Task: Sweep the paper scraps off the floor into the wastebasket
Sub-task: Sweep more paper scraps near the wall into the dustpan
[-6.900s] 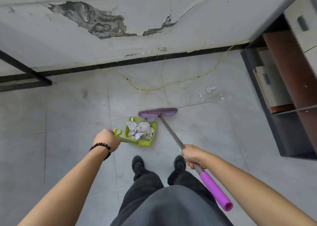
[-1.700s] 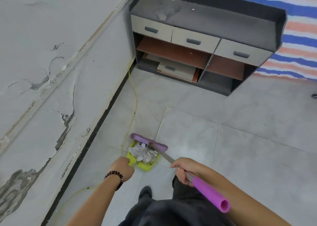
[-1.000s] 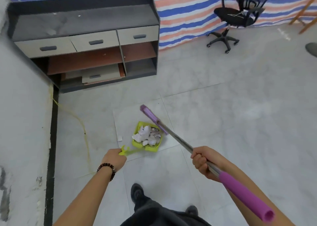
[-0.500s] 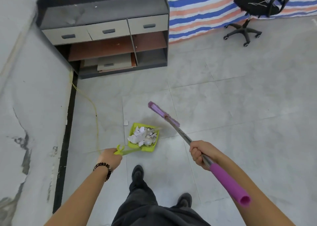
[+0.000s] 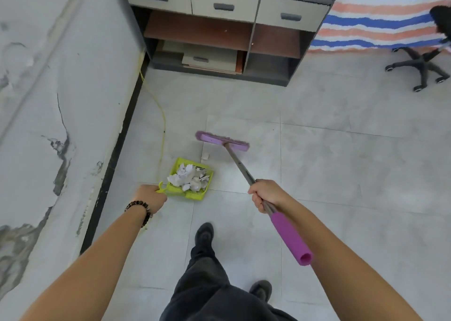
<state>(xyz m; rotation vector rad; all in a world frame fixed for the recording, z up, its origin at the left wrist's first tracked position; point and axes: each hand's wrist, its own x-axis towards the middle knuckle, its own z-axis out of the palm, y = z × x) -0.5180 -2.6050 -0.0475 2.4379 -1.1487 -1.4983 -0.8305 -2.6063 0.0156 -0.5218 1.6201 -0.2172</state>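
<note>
Swung round in the last half-second, the one purple broom [image 5: 240,167] now sets its head broadside just beyond a single loose scrap [image 5: 205,156] on the tiled floor [image 5: 341,174]. The right hand [image 5: 264,194] is wrapped tight round the metal shaft above the purple grip. The left hand [image 5: 151,197] is closed on the handle of the one green dustpan [image 5: 192,196], which carries a heap of paper scraps [image 5: 188,177] near the wall. Behind stand one cabinet [image 5: 273,59] with three drawer fronts [image 5: 223,5], a yellow cable [image 5: 162,125] and one office chair [image 5: 424,62].
</note>
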